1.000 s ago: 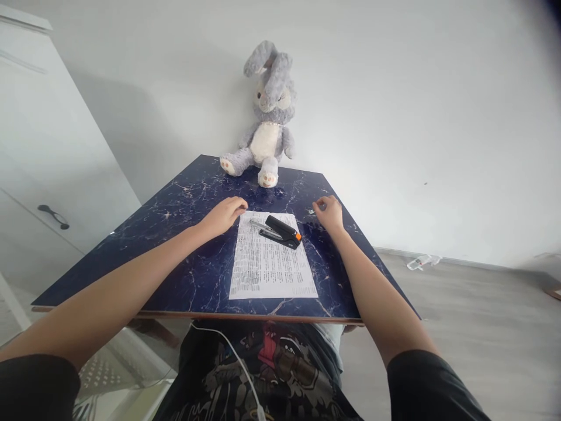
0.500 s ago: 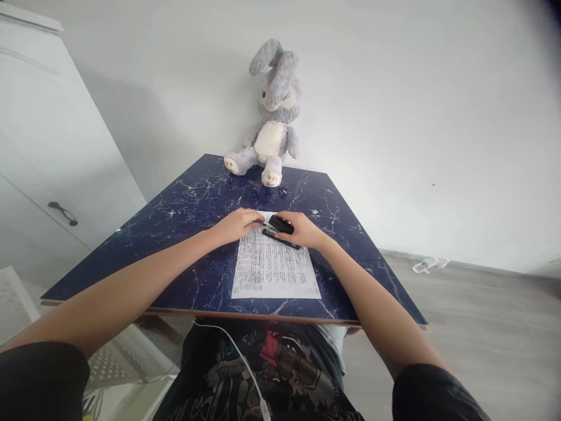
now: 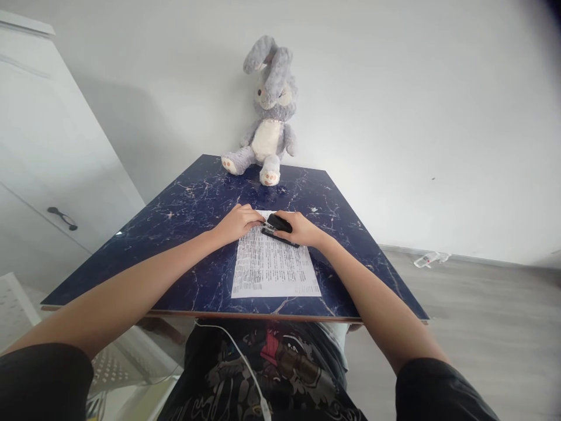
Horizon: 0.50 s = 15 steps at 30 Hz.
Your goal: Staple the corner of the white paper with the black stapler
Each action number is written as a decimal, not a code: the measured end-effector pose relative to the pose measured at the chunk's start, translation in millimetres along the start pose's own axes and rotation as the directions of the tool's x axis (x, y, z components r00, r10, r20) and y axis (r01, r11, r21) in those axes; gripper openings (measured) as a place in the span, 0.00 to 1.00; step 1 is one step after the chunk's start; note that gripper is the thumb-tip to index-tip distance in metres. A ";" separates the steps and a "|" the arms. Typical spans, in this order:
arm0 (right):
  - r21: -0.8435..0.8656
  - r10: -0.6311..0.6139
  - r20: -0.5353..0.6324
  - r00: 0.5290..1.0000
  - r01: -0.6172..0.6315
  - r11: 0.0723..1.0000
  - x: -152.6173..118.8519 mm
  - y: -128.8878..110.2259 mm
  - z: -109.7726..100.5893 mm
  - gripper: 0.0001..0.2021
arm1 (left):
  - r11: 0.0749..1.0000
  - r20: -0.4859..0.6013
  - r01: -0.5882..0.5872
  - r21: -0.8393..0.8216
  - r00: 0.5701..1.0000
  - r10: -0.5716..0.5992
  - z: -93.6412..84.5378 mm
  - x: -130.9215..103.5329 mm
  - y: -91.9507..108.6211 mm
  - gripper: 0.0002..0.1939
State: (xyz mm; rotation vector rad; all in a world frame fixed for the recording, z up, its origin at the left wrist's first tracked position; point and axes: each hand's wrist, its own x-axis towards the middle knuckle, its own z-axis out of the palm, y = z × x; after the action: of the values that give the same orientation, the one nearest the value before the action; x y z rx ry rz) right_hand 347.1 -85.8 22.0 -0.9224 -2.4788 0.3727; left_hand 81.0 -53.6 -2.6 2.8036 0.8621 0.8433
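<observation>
A black stapler [image 3: 280, 223] lies across the upper part of a printed sheet of paper [image 3: 276, 272], its top raised apart from its base, with a little metal showing between. My right hand [image 3: 303, 229] is wrapped round the stapler from the right, with the thumb low on its near side. My left hand [image 3: 240, 223] comes in from the left, fingers drawn together at the stapler's front end. What those fingertips pinch is too small to make out.
The paper rests on a dark blue marbled table [image 3: 184, 202]. At the back a grey plush rabbit [image 3: 267, 137] sits against the wall. A white cabinet [image 3: 48, 152] stands left. A white cable [image 3: 245, 356] hangs over my shirt. Some clear plastic [image 3: 432, 259] lies on the floor at right.
The view has shifted slightly. Both hands stay at the stapler, and the metal part between its top and base shows less than before.
</observation>
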 end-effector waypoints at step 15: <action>0.031 0.009 0.023 1.000 -0.010 0.999 -0.7 1.9 -2.2 0.16 | 0.997 0.029 0.026 -0.067 0.999 -0.024 -10.5 -1.9 -8.9 0.13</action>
State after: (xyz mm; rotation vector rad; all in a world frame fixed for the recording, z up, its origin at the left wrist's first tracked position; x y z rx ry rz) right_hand 349.7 -84.7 22.9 -0.9228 -2.4832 0.4256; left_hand 69.7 -48.0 3.3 2.7342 0.8463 0.8119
